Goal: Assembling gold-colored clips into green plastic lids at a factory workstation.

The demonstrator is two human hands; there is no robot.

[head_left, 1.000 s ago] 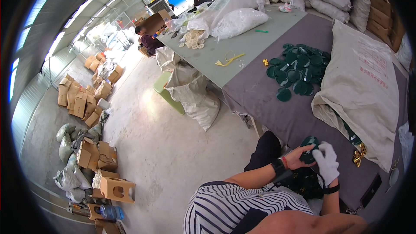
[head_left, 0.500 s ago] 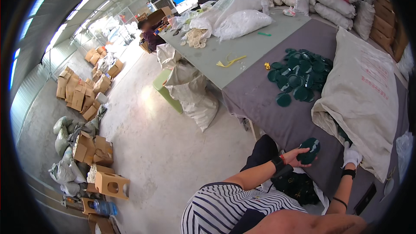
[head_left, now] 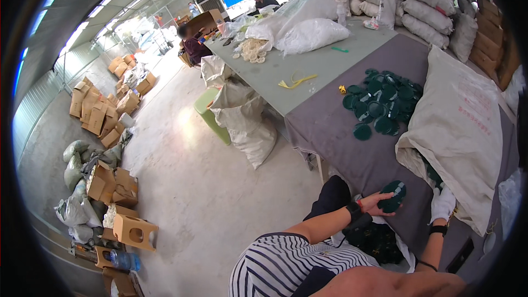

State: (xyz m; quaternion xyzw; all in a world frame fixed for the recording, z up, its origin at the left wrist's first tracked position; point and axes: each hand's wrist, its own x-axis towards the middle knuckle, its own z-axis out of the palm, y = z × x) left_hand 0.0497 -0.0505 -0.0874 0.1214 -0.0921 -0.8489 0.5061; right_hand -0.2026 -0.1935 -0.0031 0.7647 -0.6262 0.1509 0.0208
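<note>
Green plastic-looking discs (head_left: pixel 380 102) lie heaped on the grey cloth (head_left: pixel 324 118), beside a pale sack (head_left: pixel 465 113). The left hand (head_left: pixel 375 203) holds a round green piece (head_left: pixel 393 196) near the cloth's front edge, fingers closed on it. The right hand (head_left: pixel 443 204) (in a white glove) is at the sack's open mouth; its fingertips are hidden, so their grip cannot be told.
</note>
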